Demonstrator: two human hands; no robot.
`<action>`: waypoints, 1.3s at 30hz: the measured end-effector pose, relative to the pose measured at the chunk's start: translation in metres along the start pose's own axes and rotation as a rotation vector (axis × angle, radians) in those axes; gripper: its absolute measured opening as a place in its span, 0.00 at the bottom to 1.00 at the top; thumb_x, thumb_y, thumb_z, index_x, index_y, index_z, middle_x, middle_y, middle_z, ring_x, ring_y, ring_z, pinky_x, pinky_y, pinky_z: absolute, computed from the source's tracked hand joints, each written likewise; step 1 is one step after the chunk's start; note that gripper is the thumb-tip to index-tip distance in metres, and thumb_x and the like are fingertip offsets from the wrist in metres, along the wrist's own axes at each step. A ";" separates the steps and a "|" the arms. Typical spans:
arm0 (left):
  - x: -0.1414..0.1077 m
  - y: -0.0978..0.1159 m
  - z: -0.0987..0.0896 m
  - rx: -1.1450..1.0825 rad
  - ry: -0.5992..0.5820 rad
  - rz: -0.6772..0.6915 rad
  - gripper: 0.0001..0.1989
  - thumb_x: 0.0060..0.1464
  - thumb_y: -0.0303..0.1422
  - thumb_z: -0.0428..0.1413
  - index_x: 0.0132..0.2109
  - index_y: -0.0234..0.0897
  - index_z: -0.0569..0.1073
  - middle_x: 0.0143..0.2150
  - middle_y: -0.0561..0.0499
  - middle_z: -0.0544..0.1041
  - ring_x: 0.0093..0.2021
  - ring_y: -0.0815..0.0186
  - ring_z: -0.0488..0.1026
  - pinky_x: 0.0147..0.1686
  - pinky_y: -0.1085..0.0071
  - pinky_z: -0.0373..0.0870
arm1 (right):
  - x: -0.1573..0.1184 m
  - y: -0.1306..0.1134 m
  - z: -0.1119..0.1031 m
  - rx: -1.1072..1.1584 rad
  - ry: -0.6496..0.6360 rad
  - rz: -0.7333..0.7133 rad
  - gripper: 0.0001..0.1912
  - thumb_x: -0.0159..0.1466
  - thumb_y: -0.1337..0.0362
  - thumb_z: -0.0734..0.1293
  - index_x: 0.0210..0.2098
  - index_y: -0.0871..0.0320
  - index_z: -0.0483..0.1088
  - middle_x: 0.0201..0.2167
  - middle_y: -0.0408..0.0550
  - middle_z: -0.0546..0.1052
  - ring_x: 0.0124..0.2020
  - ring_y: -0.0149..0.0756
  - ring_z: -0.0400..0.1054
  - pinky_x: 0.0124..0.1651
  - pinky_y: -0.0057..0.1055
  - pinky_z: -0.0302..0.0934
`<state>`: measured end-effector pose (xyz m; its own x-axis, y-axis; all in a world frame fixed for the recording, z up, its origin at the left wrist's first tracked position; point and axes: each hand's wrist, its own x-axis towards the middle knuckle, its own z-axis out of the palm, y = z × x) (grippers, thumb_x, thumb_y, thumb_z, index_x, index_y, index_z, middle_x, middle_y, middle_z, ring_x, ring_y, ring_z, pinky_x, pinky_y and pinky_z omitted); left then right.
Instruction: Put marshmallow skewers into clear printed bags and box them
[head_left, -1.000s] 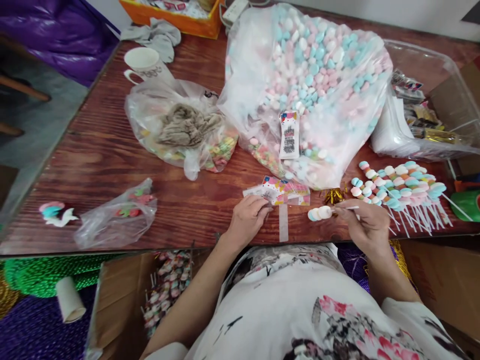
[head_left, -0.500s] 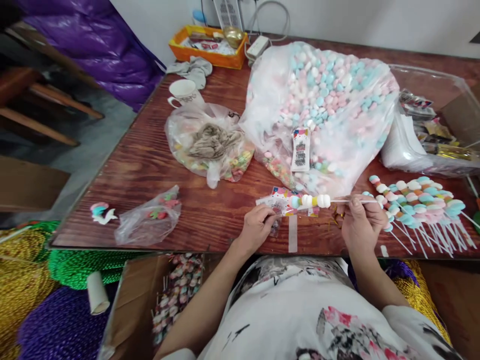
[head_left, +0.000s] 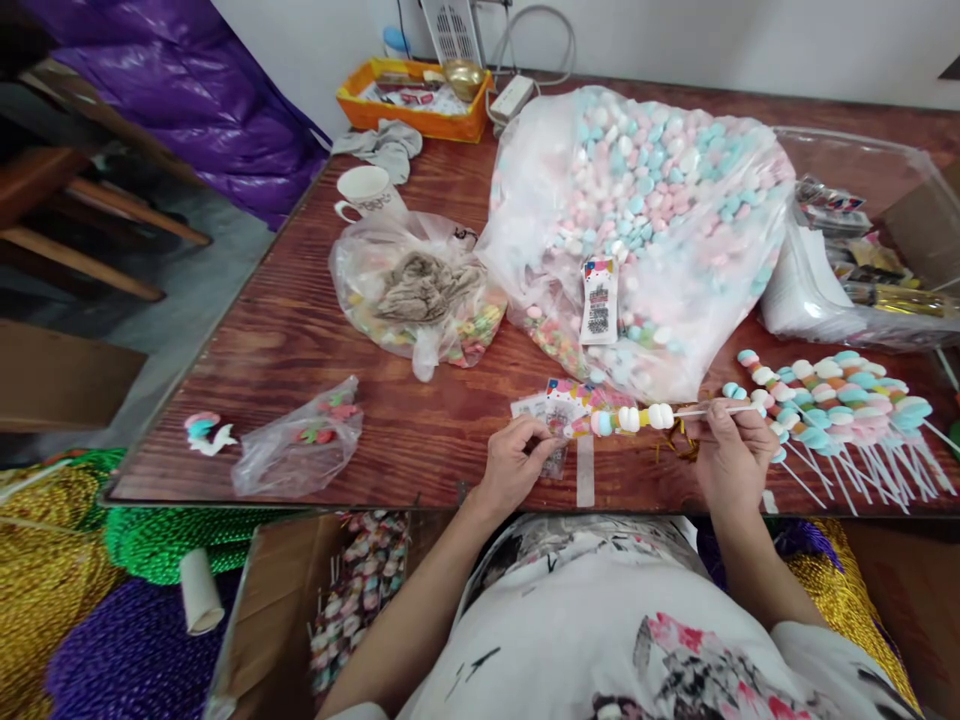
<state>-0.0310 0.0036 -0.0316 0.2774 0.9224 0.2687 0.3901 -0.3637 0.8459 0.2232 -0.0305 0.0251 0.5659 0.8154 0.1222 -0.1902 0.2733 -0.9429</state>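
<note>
My right hand [head_left: 735, 455] is closed on the white stick of a marshmallow skewer [head_left: 634, 418], which lies level with its pastel pieces pointing left. My left hand [head_left: 514, 465] is by the skewer's left tip, thumb and forefinger pinched at the edge of a clear plastic bag [head_left: 556, 462]; its other fingers are curled. Whether the tip is inside that bag is hard to tell. A colourful printed packet [head_left: 564, 392] lies just behind the skewer. Beside my right hand, several finished-looking marshmallow skewers [head_left: 840, 405] are piled with their sticks toward me.
A large bag of marshmallows [head_left: 645, 200] fills the table's back middle. Left of it are a candy bag with a brown cloth [head_left: 420, 285], a white mug [head_left: 367, 190] and an orange tray [head_left: 420, 120]. A clear bin [head_left: 862, 320] stands right. A small bag [head_left: 300, 445] lies left.
My right hand and the skewer have moved slightly toward me and to the right. My left hand stays almost in place, and the view has shifted a little.
</note>
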 end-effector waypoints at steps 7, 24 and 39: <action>-0.002 0.002 0.003 0.144 -0.073 0.290 0.06 0.57 0.28 0.58 0.32 0.36 0.70 0.31 0.51 0.73 0.33 0.68 0.71 0.35 0.71 0.68 | 0.001 -0.003 -0.007 -0.089 -0.186 0.003 0.02 0.60 0.64 0.71 0.31 0.56 0.75 0.25 0.42 0.78 0.20 0.27 0.66 0.24 0.26 0.60; -0.002 0.017 0.001 0.118 -0.116 0.411 0.04 0.57 0.24 0.57 0.36 0.36 0.70 0.34 0.48 0.75 0.35 0.66 0.72 0.37 0.69 0.71 | -0.002 -0.014 0.001 0.043 -0.196 -0.084 0.02 0.60 0.68 0.69 0.33 0.56 0.75 0.27 0.45 0.80 0.21 0.31 0.69 0.25 0.30 0.62; 0.003 0.033 0.005 0.058 -0.210 0.254 0.20 0.59 0.30 0.55 0.58 0.35 0.64 0.50 0.39 0.74 0.51 0.58 0.72 0.49 0.62 0.70 | -0.004 -0.016 0.014 0.132 -0.239 0.074 0.04 0.58 0.62 0.72 0.31 0.55 0.74 0.24 0.42 0.78 0.19 0.29 0.66 0.22 0.27 0.61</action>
<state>-0.0127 -0.0063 -0.0052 0.5447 0.7568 0.3614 0.3332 -0.5908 0.7349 0.2122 -0.0312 0.0438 0.3443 0.9285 0.1387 -0.3357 0.2598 -0.9054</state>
